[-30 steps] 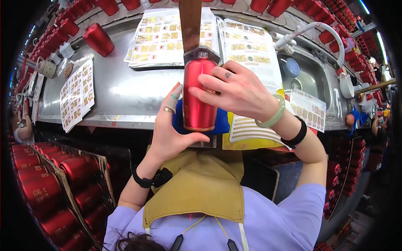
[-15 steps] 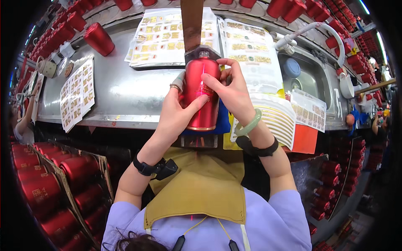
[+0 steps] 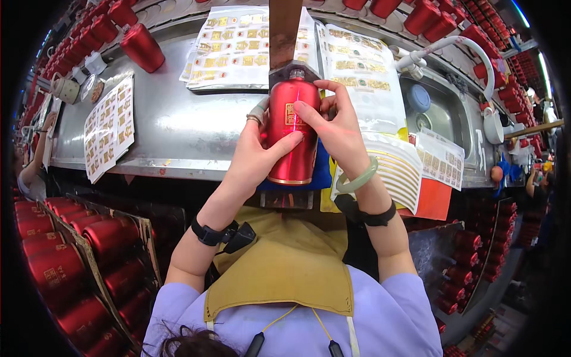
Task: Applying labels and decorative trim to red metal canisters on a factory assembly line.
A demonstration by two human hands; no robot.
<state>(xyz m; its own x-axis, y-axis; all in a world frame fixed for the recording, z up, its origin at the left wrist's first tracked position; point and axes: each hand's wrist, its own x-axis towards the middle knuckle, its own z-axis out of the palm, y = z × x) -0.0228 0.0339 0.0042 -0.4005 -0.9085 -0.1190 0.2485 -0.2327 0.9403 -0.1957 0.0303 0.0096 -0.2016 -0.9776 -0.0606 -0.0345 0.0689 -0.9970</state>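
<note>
1. Both hands had shifted since the earlier frames: the right hand (image 3: 336, 128), which a second before lay spread over the top of the red bottle (image 3: 292, 131), had come round to the bottle's right side, and the left hand (image 3: 256, 154) had closed in from below and the left.
2. At this moment the left hand cupped the bottle, its thumb laid across the lower front and its fingers wrapped behind.
3. Right-hand fingers were curled against the upper right of the bottle, one fingertip pressing just beside the small gold label (image 3: 289, 113) on its front.
4. That bottle stood upright on a blue pad (image 3: 321, 172) at the near edge of the steel bench (image 3: 178, 128), its neck right under a brown upright post (image 3: 284, 33).
5. Judging by this, the gold label was already on and was being smoothed down; the pictures did not show any further marks to be applied.
6. Sheets of gold stickers (image 3: 238, 47) lay on the bench beyond, with more at the left (image 3: 109, 131).
7. Many red bottles lay in the crate (image 3: 89, 262) at lower left; whether they were labelled could not be told for most.
</note>
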